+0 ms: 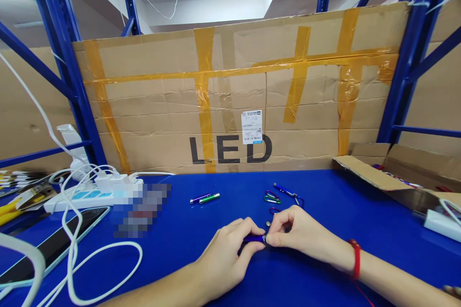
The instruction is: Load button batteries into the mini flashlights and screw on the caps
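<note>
My left hand is closed around a small purple metal tube, held level just above the blue tabletop. The thumb and forefinger of my right hand pinch at the tube's silver right end; what lies inside that pinch is mostly hidden. A small silver piece shows just behind the fingertips. Beyond my right hand lie a purple clip loop, a green carabiner clip and a blue tube with a dark clip at its end. Farther left, a thin purple tube lies beside a green tube.
White cables loop over the left side, around a power strip and a tablet-like device. An open cardboard box and a white block stand at right. A taped cardboard wall closes the back between blue posts.
</note>
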### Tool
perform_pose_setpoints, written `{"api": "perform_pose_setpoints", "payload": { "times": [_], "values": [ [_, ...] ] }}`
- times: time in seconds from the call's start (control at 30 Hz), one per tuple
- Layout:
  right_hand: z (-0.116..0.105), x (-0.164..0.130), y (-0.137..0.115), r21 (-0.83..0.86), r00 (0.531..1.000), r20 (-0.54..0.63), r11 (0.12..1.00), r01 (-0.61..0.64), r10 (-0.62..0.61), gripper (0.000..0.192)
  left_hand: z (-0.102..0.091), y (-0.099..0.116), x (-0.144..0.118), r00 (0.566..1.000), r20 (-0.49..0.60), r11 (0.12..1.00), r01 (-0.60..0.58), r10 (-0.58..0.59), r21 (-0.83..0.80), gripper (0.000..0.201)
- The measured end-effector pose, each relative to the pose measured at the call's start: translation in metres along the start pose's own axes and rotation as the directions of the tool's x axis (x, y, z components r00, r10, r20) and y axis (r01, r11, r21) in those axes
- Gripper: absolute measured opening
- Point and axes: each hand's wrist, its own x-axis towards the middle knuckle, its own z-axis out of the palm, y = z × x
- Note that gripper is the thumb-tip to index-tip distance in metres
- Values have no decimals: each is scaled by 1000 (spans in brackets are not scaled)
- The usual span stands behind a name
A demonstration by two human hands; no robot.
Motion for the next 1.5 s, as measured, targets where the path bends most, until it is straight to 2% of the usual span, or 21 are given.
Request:
{"api": "perform_pose_setpoints", "payload": {
  "times": [0.13, 0.33, 0.7, 0.93, 1.17, 1.4, 1.5],
  "values": [
    [2, 1, 3, 15, 1000, 16, 1000, 16, -16, 37, 1, -1, 1, 1000, -17, 999, 10, -11, -33, 9],
    [2, 2, 4, 40, 1000, 4, 999, -8, 8, 34, -1, 1, 0, 1000, 8, 998, 24, -24, -50, 8],
    [-1, 1, 7, 81, 992, 107, 995, 59, -68, 27, -5, 5, -1, 987, 145, 997, -56, 64, -53, 10],
    [1, -2, 6, 19, 988, 91, 992, 122, -123, 26, -7, 7, -2, 984, 170, 998, -46, 53, -49, 10],
    [4, -5, 1, -32, 990, 17, 989, 143, -143, 21, -7, 7, 0, 984, 173, 998, -26, 35, -58, 15],
    [5, -3, 7, 83, 977, 128, 984, 158, -168, 29, -8, 9, -1, 981, 194, 998, -10, 22, -63, 20],
    [5, -1, 8, 110, 976, 131, 981, 159, -172, 32, -8, 8, -1, 981, 189, 996, -24, 40, -87, 23]
  ]
}}
